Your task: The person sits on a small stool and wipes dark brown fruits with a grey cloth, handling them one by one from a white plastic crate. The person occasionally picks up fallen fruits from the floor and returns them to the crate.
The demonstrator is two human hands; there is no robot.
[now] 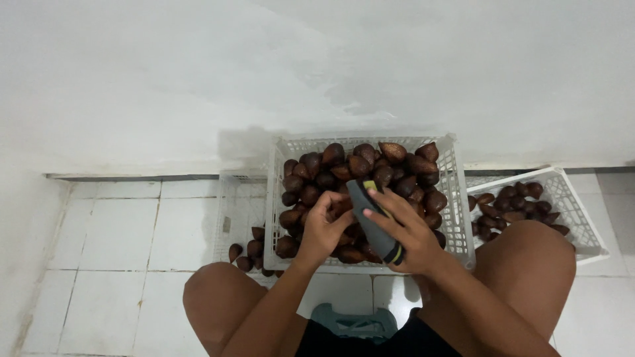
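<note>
— White floor tiles (119,231) run under everything, up to a plain white wall (317,59). What lies nearest the person?

— A grey-green low stool (354,324) between the bare knees, just visible at the lower edge. Above it, both forearms reach forward over the middle crate (456,218), a white slatted one piled with brown, scaly, pointed fruits (390,155).

— And the hands?

— The right hand (407,231) is clasped around a dark grey tool with a yellow-green trim (376,221), its fingers laid across the top of it. The left hand (321,225) is curled, fingertips pressed against a fruit right at the tool's edge (the fruit itself is mostly hidden by the fingers, so how firmly it is pinched cannot be told). Both hands hover over the near half of the heap.

— Anything beside that crate?

— To the left, a second white crate (235,205), with only a few fruits at its near end. To the right, beyond the knee, a third crate (575,211) sits at an angle, partly filled with the same brown fruit. Both flank the middle one closely.
</note>
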